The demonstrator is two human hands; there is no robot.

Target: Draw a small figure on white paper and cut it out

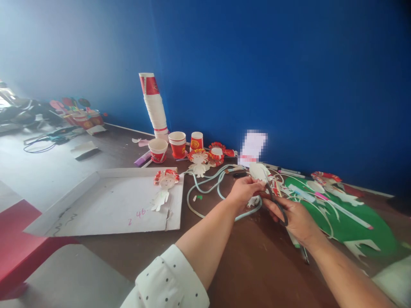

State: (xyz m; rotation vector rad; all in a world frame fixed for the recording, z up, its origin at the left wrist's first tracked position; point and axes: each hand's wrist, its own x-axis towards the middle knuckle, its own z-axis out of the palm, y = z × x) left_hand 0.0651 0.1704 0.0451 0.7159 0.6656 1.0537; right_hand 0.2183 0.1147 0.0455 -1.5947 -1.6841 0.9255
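Observation:
My left hand (244,191) pinches a piece of white paper (258,171) with a rounded outline. My right hand (293,216) is closed on a pair of scissors (278,206) with dark handles. The blades point up toward the paper, close to my left fingers; whether they are cutting into it I cannot tell. Both hands are held above the brown table (244,261), near a loop of pale blue cable (221,188). A paper doll (167,183) with a red fringe lies in the white box lid (112,205). Another doll (199,158) rests by the cups.
A tall stack of paper cups (154,107) leans near the blue wall (257,64). Red and white cups (158,150) stand in front. On the right, a green sheet (353,226) lies under a pink-capped marker (346,211) and paper scraps. A red stool (22,244) is at lower left.

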